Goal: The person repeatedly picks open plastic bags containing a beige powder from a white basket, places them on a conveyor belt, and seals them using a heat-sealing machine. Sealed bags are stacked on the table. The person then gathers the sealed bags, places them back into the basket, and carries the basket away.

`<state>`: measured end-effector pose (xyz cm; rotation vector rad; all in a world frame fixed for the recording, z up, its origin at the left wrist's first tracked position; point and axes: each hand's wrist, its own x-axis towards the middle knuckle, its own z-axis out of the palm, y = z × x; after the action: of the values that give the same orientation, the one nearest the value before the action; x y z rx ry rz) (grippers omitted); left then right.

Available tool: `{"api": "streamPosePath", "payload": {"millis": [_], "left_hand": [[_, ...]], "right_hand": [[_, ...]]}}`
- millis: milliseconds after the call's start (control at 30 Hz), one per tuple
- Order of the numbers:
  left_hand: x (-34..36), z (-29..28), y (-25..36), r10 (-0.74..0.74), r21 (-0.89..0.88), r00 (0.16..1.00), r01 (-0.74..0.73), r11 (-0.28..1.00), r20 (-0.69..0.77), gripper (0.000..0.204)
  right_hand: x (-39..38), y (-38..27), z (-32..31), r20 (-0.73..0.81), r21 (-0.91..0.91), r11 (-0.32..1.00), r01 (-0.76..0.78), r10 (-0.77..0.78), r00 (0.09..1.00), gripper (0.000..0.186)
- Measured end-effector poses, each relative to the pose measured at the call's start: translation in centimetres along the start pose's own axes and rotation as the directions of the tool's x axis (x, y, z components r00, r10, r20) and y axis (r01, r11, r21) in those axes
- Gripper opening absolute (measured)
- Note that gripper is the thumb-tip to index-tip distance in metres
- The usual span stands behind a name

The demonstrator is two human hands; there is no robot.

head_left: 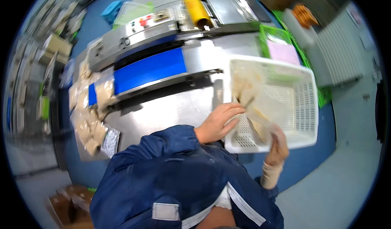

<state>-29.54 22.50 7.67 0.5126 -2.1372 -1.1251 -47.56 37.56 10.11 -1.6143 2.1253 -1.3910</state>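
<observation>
Head view: worker in blue jacket leans over steel counter [163, 115]. Left hand [218, 123], fingers loosely curled, rests on near-left rim of white basket [305, 106] at counter's right end, apparently steadying it. Right hand [278, 145] pinches clear pouch [260, 115] of pale contents over basket's near edge, apparently for packing. More pouches [87, 119] heaped at counter's left edge beside blue belt [150, 70]. Yellow film roll [195, 7] on sealer at far edge. Green crate [281, 41] with pink sheet behind basket.

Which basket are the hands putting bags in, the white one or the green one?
The white basket, by both hands; the green basket sits farther back.
</observation>
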Motion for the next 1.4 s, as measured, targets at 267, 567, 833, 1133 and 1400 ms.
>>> {"api": "streamPosePath", "payload": {"millis": [267, 567, 833, 1133, 1400], "left_hand": [[0.9, -8.1, 3.1, -0.001, -0.44, 1.0, -0.009, 0.898, -0.022, 0.048], [-3.8, -15.9, -0.4, -0.131, -0.603, 0.972, -0.012, 0.798, -0.193, 0.024], [-3.1, -19.9, -9.7, -0.514, -0.721, 0.694, -0.011, 0.693, -0.504, 0.018], [1.2, -18.4, -18.6, -0.66, -0.764, 0.656, 0.192, 0.616, -0.367, 0.018], [6.3, -16.2, -23.7, -0.8, -0.872, 0.599, 0.367, 0.323, -0.044, 0.015]], "right_hand": [[6.3, -8.9, -1.1, 0.15, 0.205, 0.972, 0.113, -0.145, 0.978, 0.02], [11.8, -11.7, 11.1, 0.28, 0.388, 0.915, -0.109, -0.005, 0.96, 0.016], [17.0, -6.5, 24.0, 0.412, 0.566, 0.778, -0.274, 0.021, 0.911, 0.017], [19.7, 0.0, 29.4, 0.391, 0.451, 0.736, -0.505, 0.346, 0.853, 0.026], [22.3, 3.8, 29.1, 0.248, 0.203, 0.853, -0.481, 0.43, 0.868, 0.027]]}}
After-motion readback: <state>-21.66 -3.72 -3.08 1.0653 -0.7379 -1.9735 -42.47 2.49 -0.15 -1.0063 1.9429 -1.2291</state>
